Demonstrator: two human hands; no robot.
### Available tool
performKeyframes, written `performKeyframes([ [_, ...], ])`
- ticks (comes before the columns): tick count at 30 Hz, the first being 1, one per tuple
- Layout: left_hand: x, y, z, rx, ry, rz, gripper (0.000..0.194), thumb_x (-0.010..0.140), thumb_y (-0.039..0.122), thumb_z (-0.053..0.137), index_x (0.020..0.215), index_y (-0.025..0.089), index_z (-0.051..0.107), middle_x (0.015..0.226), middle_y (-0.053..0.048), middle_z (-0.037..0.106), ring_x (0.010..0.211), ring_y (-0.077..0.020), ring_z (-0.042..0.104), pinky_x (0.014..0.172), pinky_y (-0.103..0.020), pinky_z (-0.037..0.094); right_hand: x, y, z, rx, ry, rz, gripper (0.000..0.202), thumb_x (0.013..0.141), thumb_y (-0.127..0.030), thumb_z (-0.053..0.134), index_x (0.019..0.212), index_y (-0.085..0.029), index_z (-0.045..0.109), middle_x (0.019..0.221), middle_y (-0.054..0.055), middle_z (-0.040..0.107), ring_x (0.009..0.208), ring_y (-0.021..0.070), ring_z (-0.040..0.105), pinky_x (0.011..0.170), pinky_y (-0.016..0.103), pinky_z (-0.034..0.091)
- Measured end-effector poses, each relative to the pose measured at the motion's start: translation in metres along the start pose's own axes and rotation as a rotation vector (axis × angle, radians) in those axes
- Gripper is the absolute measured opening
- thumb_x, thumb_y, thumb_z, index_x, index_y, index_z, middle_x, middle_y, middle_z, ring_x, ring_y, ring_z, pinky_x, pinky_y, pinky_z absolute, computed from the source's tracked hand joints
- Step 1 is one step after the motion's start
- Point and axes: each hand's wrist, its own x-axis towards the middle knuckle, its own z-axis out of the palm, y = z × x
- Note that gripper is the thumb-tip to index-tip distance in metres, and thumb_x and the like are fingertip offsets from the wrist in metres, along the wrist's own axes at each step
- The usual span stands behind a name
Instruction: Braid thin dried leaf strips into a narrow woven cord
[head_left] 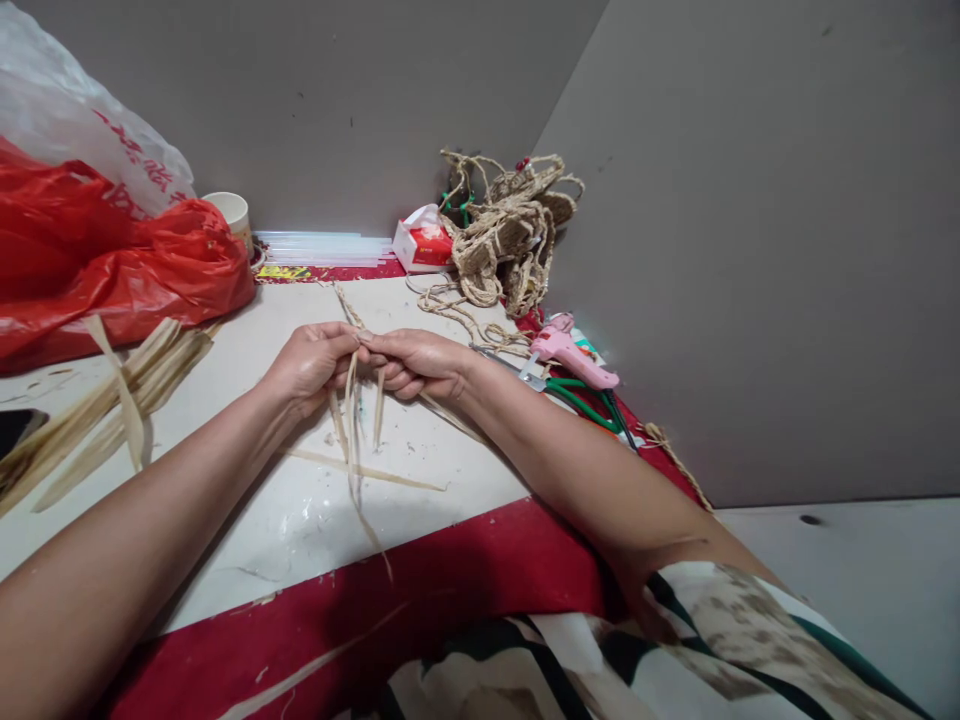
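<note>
My left hand (315,362) and my right hand (412,362) meet over the white board, fingertips pinched together on thin strips of dried straw-like leaf (351,420). A short braided end (348,305) sticks out beyond my fingers, away from me. Loose strip ends hang below both hands toward the board. Another strip passes under my right wrist. The exact spot where the strips cross is hidden by my fingers. One flat strip (397,480) lies on the board just below my hands.
Left: a red plastic bag (112,270), a bundle of dried leaves (142,380), a dark phone-like object (19,430). Back: a paper cup (229,215), clear sticks (322,248), a tissue box (422,242), coiled braided cord (510,235). Right: a pink glue gun (574,352), green-handled scissors (577,398).
</note>
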Motion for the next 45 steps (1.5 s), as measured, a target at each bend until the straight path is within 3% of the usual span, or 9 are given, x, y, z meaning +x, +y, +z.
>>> performKeyframes([
  [4,-0.001,-0.003,0.002,0.103,0.033,0.110,0.006,0.067,0.017,0.064,0.066,0.012,0.061,0.050,0.001,0.056,0.037,-0.0042,0.036,0.039,-0.019,0.025,0.001,-0.001,0.004,0.054,0.032,0.000,0.032,0.096,-0.034,0.042,0.070,-0.016,0.042,0.050,-0.012,0.017,0.036,0.0019,0.010,0.032,0.009,0.012],
  [8,0.000,-0.006,0.000,0.323,0.007,0.299,0.013,0.074,0.024,0.058,0.069,0.013,0.062,0.062,-0.003,0.063,0.057,-0.0111,0.054,0.056,-0.022,0.041,0.002,0.000,0.008,0.145,0.098,0.001,0.036,0.098,-0.029,0.037,0.066,-0.015,0.042,0.047,-0.011,0.017,0.035,0.0021,0.009,0.030,0.009,0.013],
  [15,-0.006,0.011,-0.012,1.016,-0.141,0.370,0.027,0.080,0.024,0.042,0.082,0.012,0.067,0.069,-0.004,0.064,0.061,-0.0147,0.053,0.059,-0.026,0.038,0.002,0.008,0.022,0.109,0.335,-0.081,0.028,0.092,-0.015,0.040,0.067,-0.012,0.050,0.041,-0.012,0.019,0.033,0.0018,0.010,0.031,0.011,0.011],
  [19,-0.014,0.018,-0.008,1.390,-0.083,0.432,0.032,0.083,0.030,0.042,0.082,0.013,0.069,0.070,-0.008,0.066,0.062,-0.0184,0.056,0.059,-0.028,0.036,0.003,0.011,0.029,0.078,0.429,-0.113,0.028,0.092,-0.017,0.044,0.065,-0.012,0.051,0.039,-0.011,0.021,0.032,0.0017,0.011,0.031,0.011,0.010],
  [23,-0.019,0.020,-0.001,1.570,-0.022,0.407,0.032,0.084,0.026,0.041,0.086,0.012,0.069,0.079,-0.014,0.069,0.069,-0.0227,0.061,0.061,-0.030,0.037,0.004,0.012,0.031,0.073,0.470,-0.133,0.030,0.091,-0.017,0.047,0.061,-0.014,0.046,0.038,-0.011,0.022,0.032,0.0018,0.012,0.031,0.012,0.011],
  [31,-0.025,0.013,0.011,1.327,-0.030,0.314,0.026,0.082,0.019,0.044,0.095,0.011,0.065,0.072,-0.010,0.068,0.061,-0.0186,0.059,0.058,-0.027,0.038,0.003,0.012,0.024,0.165,0.364,-0.114,0.031,0.087,-0.009,0.048,0.058,-0.016,0.038,0.037,-0.010,0.027,0.032,0.0018,0.014,0.029,0.012,0.012],
  [36,-0.019,0.020,0.000,1.045,-0.126,0.124,0.027,0.074,0.023,0.054,0.095,0.013,0.066,0.059,-0.003,0.065,0.050,-0.0164,0.056,0.051,-0.025,0.039,0.000,0.009,0.024,0.200,0.333,-0.078,0.027,0.085,-0.007,0.047,0.060,-0.015,0.041,0.037,-0.011,0.025,0.033,0.0017,0.011,0.029,0.010,0.012],
  [41,-0.008,0.021,-0.013,0.847,0.139,0.193,0.017,0.071,0.023,0.054,0.078,0.015,0.066,0.062,-0.003,0.064,0.057,-0.0152,0.056,0.054,-0.024,0.040,0.000,0.006,0.018,0.221,0.201,-0.026,0.017,0.088,-0.010,0.045,0.075,-0.009,0.056,0.037,-0.012,0.022,0.033,0.0032,0.011,0.028,0.009,0.014],
  [45,-0.009,0.011,-0.002,0.452,-0.055,0.013,0.012,0.073,0.019,0.049,0.065,0.015,0.057,0.058,-0.003,0.056,0.050,-0.0108,0.048,0.049,-0.022,0.037,0.001,0.006,0.011,0.194,0.151,-0.027,0.019,0.088,-0.011,0.043,0.073,-0.009,0.056,0.039,-0.011,0.025,0.034,0.0033,0.012,0.028,0.010,0.015],
])
